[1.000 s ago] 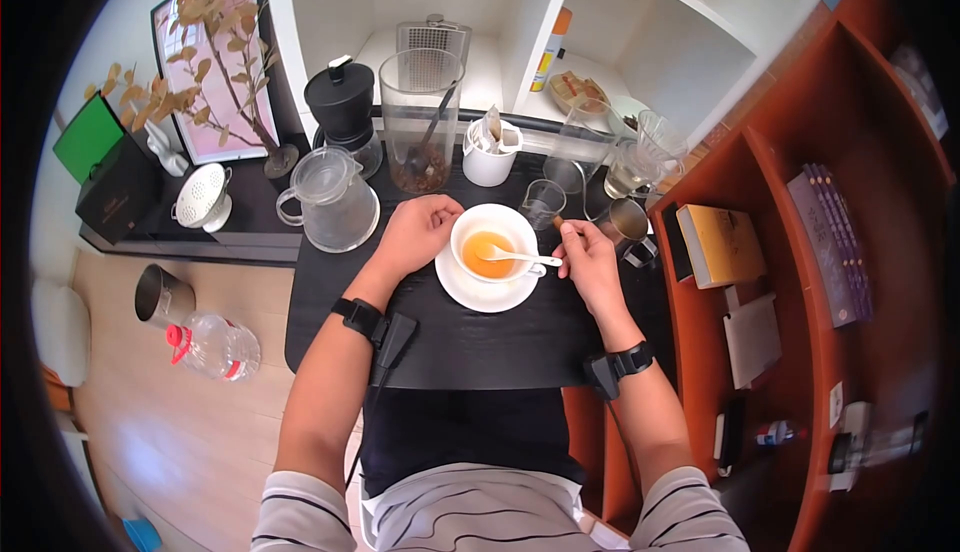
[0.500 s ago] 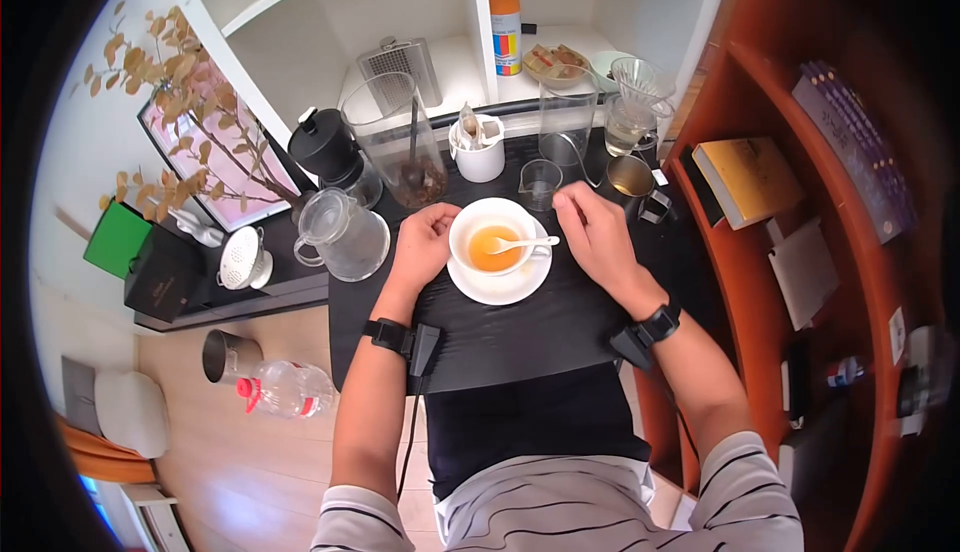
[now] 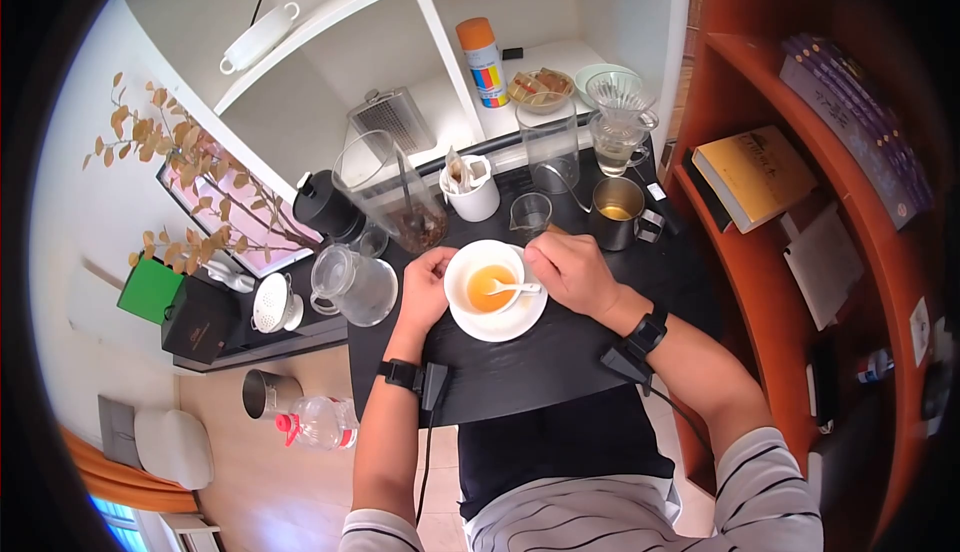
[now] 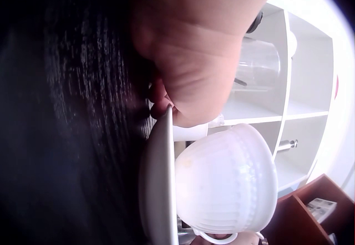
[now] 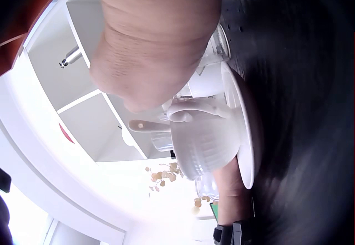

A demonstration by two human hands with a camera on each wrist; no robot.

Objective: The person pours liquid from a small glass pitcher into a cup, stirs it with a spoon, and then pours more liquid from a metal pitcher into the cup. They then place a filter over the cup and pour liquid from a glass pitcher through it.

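A white cup (image 3: 468, 270) with orange liquid and a white spoon (image 3: 517, 289) stands on a white saucer (image 3: 490, 333). My left hand (image 3: 424, 297) pinches the saucer's left rim; its fingertips curl at that edge in the left wrist view. On the opposite side, my right hand (image 3: 575, 274) has bent fingers close to the saucer's right rim and the cup handle (image 5: 194, 110). Its fingertips are hidden behind the hand in the right wrist view, so I cannot tell whether it grips the saucer. A small glass pitcher (image 3: 530, 214) stands just beyond that hand.
Behind the cup stand a lidded glass jug (image 3: 352, 282), a tall glass container (image 3: 385, 192), a white mug with bags (image 3: 470, 192) and a metal cup (image 3: 617, 214). A red-brown bookshelf (image 3: 700, 167) borders the right. The black table (image 3: 520, 387) extends towards me.
My right hand has left the spot by the pitcher's handle and come inward to the saucer's right side. The left hand has closed in on the saucer's left rim. The head view has shifted.
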